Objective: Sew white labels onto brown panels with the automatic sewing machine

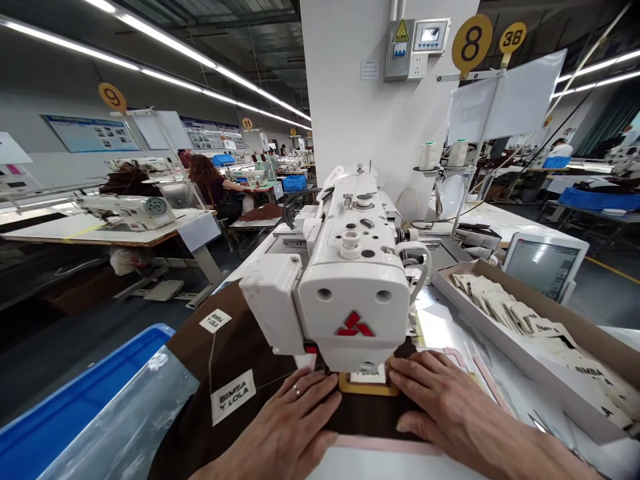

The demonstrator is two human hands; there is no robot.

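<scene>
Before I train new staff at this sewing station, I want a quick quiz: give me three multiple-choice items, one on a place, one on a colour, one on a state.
1. Where is the shallow cardboard tray of cream fabric labels relative to the white sewing machine head?
A. To its left
B. To its right
C. On top of it

2. What colour is the three-part emblem on the front of the machine head?
A. Red
B. Blue
C. Green

3. How is the left hand placed?
A. Gripping scissors
B. Lifted clear of everything
C. Lying open on the dark brown fabric

Answers:
1. B, the tray lies to the machine head's right in the head view.
2. A, the emblem shows red against the white casing.
3. C, the hand lies spread on the fabric.
</scene>
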